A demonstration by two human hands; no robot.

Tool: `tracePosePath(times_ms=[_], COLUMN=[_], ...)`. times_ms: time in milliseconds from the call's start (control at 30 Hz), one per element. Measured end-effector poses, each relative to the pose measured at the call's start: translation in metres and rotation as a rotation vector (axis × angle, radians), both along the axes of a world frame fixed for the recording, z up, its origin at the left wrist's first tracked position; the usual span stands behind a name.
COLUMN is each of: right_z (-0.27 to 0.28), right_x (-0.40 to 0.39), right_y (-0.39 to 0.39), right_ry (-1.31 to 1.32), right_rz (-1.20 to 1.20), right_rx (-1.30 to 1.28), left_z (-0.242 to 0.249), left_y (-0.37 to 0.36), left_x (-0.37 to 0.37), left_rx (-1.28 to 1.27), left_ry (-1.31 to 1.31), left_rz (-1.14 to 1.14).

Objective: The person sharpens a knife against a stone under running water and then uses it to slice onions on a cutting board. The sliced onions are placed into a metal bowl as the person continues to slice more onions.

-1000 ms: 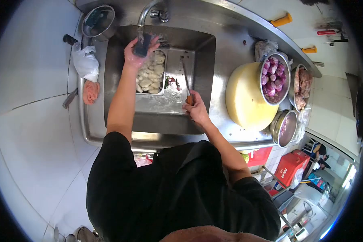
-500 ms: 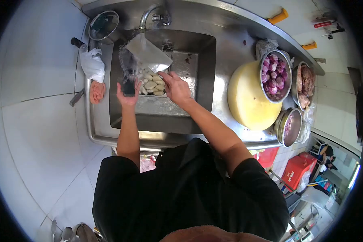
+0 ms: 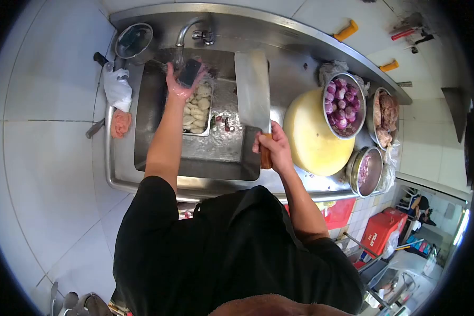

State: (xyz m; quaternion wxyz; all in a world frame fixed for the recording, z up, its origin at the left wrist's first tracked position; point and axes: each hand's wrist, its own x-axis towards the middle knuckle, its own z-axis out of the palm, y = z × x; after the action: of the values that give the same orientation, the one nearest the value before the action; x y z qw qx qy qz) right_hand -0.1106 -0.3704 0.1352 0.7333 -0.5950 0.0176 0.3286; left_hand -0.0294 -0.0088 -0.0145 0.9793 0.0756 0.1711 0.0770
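My left hand [image 3: 179, 91] is under the running tap [image 3: 183, 32], palm up, gripping a dark rectangular block [image 3: 189, 72] while water splashes around it. A cleaver [image 3: 253, 89] with a broad, wet-looking blade is in my right hand [image 3: 277, 149], the fingers wrapped round its wooden handle. Its blade points away from me over the right side of the steel sink [image 3: 205, 171]. Beneath my left hand, a metal tray [image 3: 210, 113] in the sink holds several pale, lumpy pieces [image 3: 196, 111], partly hidden by my forearm.
Right of the sink, a round yellowish chopping block [image 3: 310, 142] bears a colander of purple onions [image 3: 344, 105]. A bowl of meat [image 3: 387, 116] and stacked bowls [image 3: 367, 171] stand beyond. Left are a steel pot [image 3: 134, 42], a white bag [image 3: 117, 85] and a pinkish cloth [image 3: 121, 124].
The cleaver has swung from under the tap to the right side of the sink, blade now pointing away from me. My left hand has moved up under the stream with the dark block.
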Motion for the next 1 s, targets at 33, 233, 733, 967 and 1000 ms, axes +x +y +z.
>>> tracePosePath(times_ms=[33, 233, 733, 967, 1000], right_z=[0.004, 0.003, 0.019, -0.021, -0.004], right_x=[-0.001, -0.023, -0.080, -0.047, -0.064], right_y=[-0.010, -0.037, -0.097, -0.087, -0.092], right_ry=[0.043, 0.033, -0.012, -0.118, -0.058], right_rz=[-0.032, 0.029, 0.247, 0.045, 0.159], right_rx=[0.052, -0.415, -0.688, -0.665, -0.652], left_z=[0.005, 0.046, 0.092, 0.081, 0.092], left_y=[-0.007, -0.115, -0.208, -0.210, -0.207], left_x=[0.007, -0.024, -0.082, -0.087, -0.085], left_rx=[0.024, -0.192, -0.112, -0.329, -0.230], left_ry=[-0.042, -0.265, -0.185, -0.277, -0.250], left_rz=[-0.017, -0.262, -0.355, -0.437, -0.397])
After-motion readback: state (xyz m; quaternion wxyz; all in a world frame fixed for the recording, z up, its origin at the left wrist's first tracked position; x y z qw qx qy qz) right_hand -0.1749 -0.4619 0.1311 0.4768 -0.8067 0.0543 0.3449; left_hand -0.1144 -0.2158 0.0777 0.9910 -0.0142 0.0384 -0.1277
